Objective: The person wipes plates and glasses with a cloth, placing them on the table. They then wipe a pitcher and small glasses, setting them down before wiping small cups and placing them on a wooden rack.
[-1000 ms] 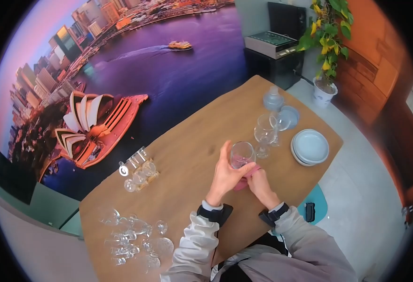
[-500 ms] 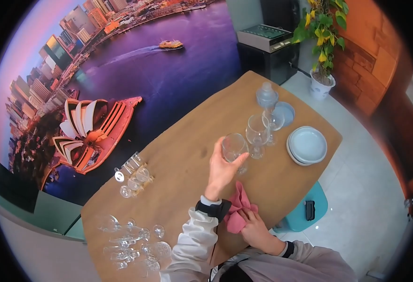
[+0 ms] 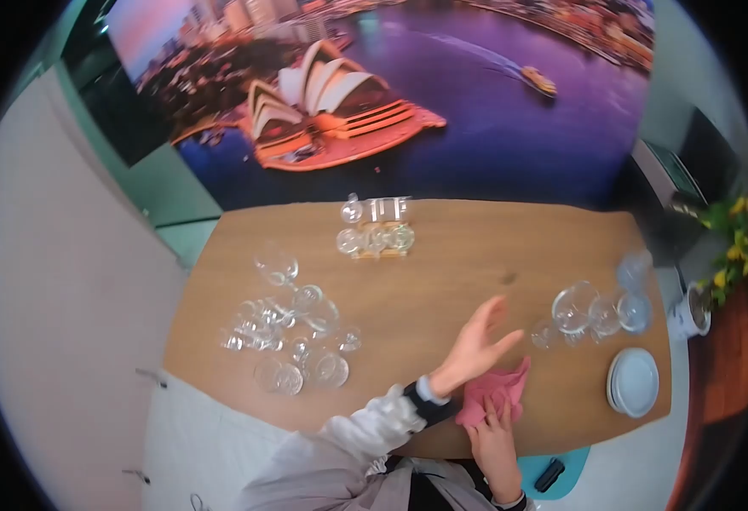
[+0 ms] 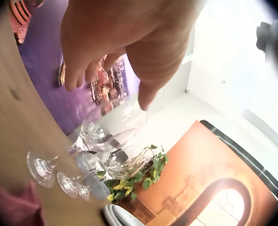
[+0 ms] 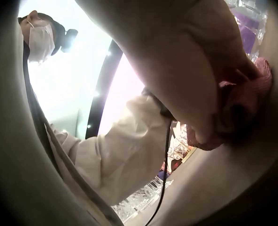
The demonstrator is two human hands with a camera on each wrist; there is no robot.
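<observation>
My left hand (image 3: 476, 345) hovers over the table, its fingers extended and holding nothing. Beyond its fingertips, in the left wrist view, a clear stemmed glass (image 4: 40, 167) stands on the table with other stemmed glasses behind it. In the head view, these glasses (image 3: 574, 308) form a group right of the left hand. A crumpled pink cloth (image 3: 510, 387) lies near the table's front edge. My right hand (image 3: 495, 451) rests on it, fingers over the bunched fabric (image 5: 261, 84), with the thumb at its near side.
Many clear glasses (image 3: 263, 319) lie and stand on the table's left part. Small glass pieces (image 3: 378, 240) sit at the back middle. Stacked pale plates (image 3: 635, 381) are at the right edge, and a bluish lidded jar (image 3: 634, 271) stands behind the glass group.
The left hand has let go of the stemmed glass, which now stands with the others at right. The right hand came down to the table with the cloth. The head view has swung left.
</observation>
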